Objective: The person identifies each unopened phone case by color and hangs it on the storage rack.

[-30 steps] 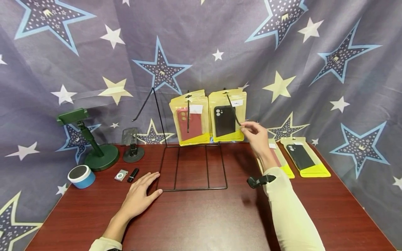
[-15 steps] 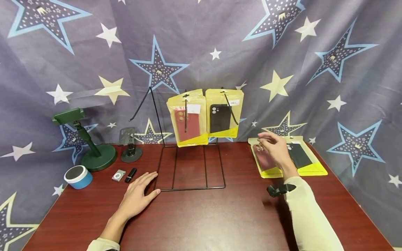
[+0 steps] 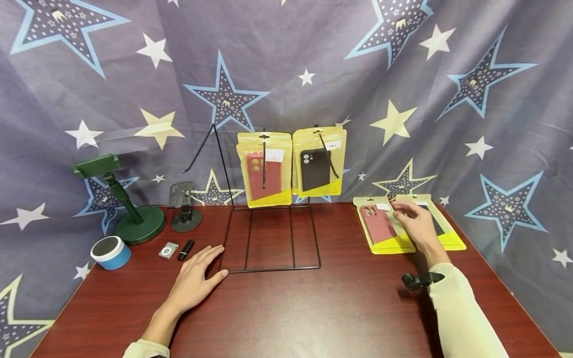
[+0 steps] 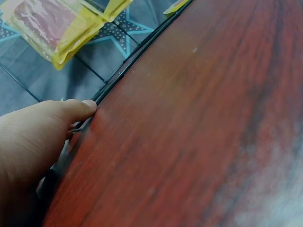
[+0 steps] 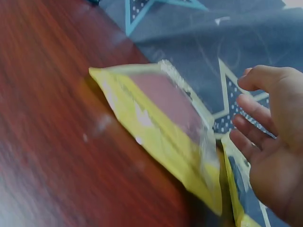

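Observation:
My left hand lies flat on the table, its thumb touching the front left part of a black wire display rack. Two yellow zip pouches hang from the rack's hooks: one with a pink phone case, one with a black phone case. At the right, my right hand hovers with loosely bent fingers, nothing in them. It overlaps the lying pouch with a black case, partly hiding it. Just left of that hand lies another pouch with a pink case.
The rack's left hook carries no pouch. Along the table's left side stand a green phone stand, a small black stand and a blue speaker. A small silver player and a black USB stick lie nearby.
My right hand has left the right hook's tip and moved right and down to the lying pouches. The hanging pink-case pouch has turned to face forward. My left hand has stayed put.

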Tool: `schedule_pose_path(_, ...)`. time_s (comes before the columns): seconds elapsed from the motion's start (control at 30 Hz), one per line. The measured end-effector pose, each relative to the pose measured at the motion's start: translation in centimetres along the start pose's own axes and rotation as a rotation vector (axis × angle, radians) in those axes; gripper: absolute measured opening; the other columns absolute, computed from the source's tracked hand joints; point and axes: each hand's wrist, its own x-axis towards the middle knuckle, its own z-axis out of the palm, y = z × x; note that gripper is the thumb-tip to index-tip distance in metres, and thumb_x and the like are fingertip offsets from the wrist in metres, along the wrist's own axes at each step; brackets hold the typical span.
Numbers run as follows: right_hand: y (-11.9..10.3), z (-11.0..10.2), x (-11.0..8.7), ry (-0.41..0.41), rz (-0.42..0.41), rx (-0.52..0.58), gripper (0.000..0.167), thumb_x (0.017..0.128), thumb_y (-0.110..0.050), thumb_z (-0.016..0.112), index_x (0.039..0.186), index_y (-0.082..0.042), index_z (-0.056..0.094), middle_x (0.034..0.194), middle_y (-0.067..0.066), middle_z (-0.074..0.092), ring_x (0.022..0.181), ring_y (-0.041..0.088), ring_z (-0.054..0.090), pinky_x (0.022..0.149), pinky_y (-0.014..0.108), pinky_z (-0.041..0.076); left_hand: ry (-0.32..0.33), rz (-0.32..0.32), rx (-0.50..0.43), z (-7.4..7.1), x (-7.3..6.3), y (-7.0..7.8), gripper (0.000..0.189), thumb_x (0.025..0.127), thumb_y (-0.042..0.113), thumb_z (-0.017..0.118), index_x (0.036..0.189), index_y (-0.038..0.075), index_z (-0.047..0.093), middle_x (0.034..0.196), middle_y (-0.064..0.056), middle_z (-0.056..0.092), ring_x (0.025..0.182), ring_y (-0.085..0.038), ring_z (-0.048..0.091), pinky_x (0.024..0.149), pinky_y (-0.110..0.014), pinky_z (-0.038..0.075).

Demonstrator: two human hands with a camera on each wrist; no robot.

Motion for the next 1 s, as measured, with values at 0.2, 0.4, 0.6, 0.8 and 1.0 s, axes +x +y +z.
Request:
schedule_pose_path(0.2,0.8,-0.4,-0.1,-0.024,0.089,-0.109,0.042,0.099,-0.010,0.068,0.140,0.000,0.063,0.132,0.022,0.065,0.108,0.005,0.061,0.082,0.006,0.047,0.004,0.008,-0.001,-0.2,-0.1,0.1,0.064,0.097,0.039,0.072,0.151,0.011,0.053,0.156,-0.014,0.053,0.149,-0.041,0.040,0.111,-0.068,0.031)
schedule_pose_path(0.4,1.1,-0.5,-0.1,-0.113,0.167,-0.167,0.049,0.101,-0.011,0.065,0.148,-0.003,0.055,0.151,0.027,0.052,0.137,0.040,0.052,0.089,0.012,0.043,-0.003,0.000,-0.010,-0.3,-0.1,0.1,0.064,0.097,0.040,0.071,0.152,0.012,0.053,0.157,-0.014,0.051,0.150,-0.041,0.039,0.111,-0.069,0.029)
schedule_pose_path(0.6,1.2,-0.2,0.1,-0.153,0.184,-0.224,0.054,0.100,-0.016,0.067,0.150,-0.003,0.052,0.151,0.030,0.049,0.139,0.048,0.050,0.106,0.049,0.049,-0.014,-0.004,-0.007,-0.1,0.0,0.1,0.065,0.098,0.041,0.070,0.153,0.013,0.052,0.158,-0.013,0.051,0.150,-0.040,0.038,0.112,-0.069,0.029)
schedule_pose_path(0.8,1.1,0.3,0.2,-0.189,0.178,-0.308,0.057,0.099,-0.019,0.069,0.151,-0.005,0.051,0.154,0.032,0.045,0.140,0.051,0.047,0.112,0.064,0.042,-0.016,-0.011,-0.017,-0.2,0.0,0.2,0.064,0.098,0.042,0.070,0.153,0.013,0.052,0.158,-0.013,0.051,0.151,-0.040,0.038,0.112,-0.070,0.029)
schedule_pose_path(1.0,1.2,0.8,0.5,-0.218,0.188,-0.338,0.059,0.098,-0.021,0.071,0.151,-0.007,0.052,0.151,0.033,0.049,0.138,0.050,0.050,0.108,0.061,0.047,-0.014,-0.015,-0.020,-0.2,-0.1,0.2,0.064,0.098,0.042,0.070,0.153,0.013,0.052,0.158,-0.013,0.051,0.151,-0.040,0.038,0.112,-0.069,0.029)
